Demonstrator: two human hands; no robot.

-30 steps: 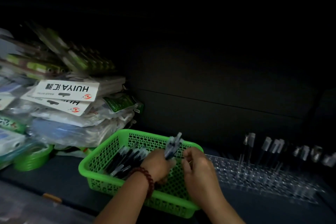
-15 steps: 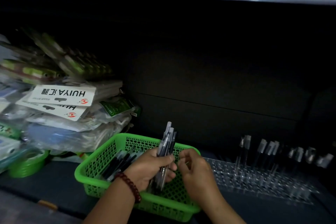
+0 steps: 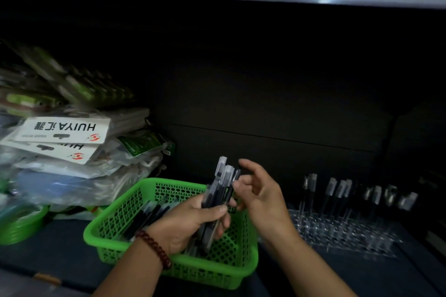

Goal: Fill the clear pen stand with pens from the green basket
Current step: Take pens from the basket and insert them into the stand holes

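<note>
Left hand (image 3: 190, 222) is clamped around a bundle of pens (image 3: 220, 183), held upright over the green basket (image 3: 169, 181). Right hand (image 3: 263, 195) has fingers apart and loosely bent, holding nothing, just beside the bundle's caps. Loose pens (image 3: 147, 214) lie in the basket. The clear pen stand (image 3: 337, 234) sits on the counter (image 3: 60, 248) right of the basket, with several standing pens (image 3: 330, 190). Stacked packets (image 3: 72, 152) lie left.
</note>
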